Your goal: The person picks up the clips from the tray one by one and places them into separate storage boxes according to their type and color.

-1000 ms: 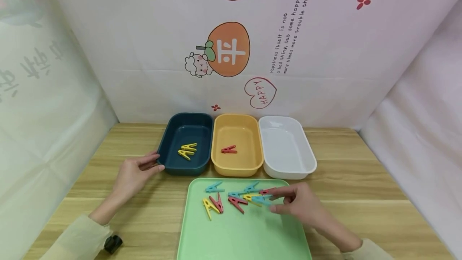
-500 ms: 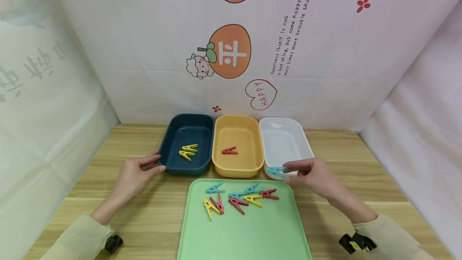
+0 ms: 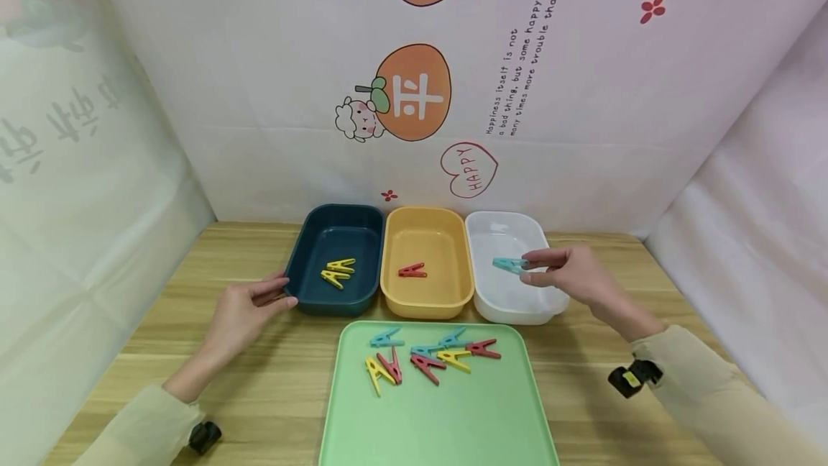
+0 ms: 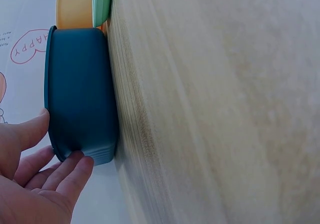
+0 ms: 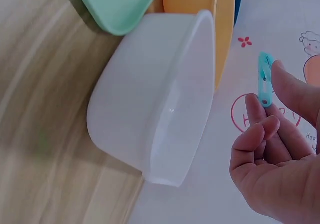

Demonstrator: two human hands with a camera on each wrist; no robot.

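Light-blue plastic clothespin (image 3: 508,265), pinched in the right hand (image 3: 572,273): moved from above the near rim to over the interior of the rounded rectangular white plastic bin (image 3: 517,316), its transfer seemingly unfinished. Left hand (image 3: 243,309): fingers extended, touching the rounded rectangular dark-blue plastic bin (image 3: 333,307). Eight red, yellow and blue plastic clothespins (image 3: 425,364): on the flat pale-green tray (image 3: 440,423).

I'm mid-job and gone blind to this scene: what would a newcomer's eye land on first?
Likely the dark teal rectangular tub, yellow-orange rectangular tub and white rectangular tub, side by side at the wood-grain table's back. Next, the right hand, pinching a light-blue A-shaped clip above the white tub. Then the pale green rectangular tray in front, with red, yellow and light-blue clips toward its far edge.
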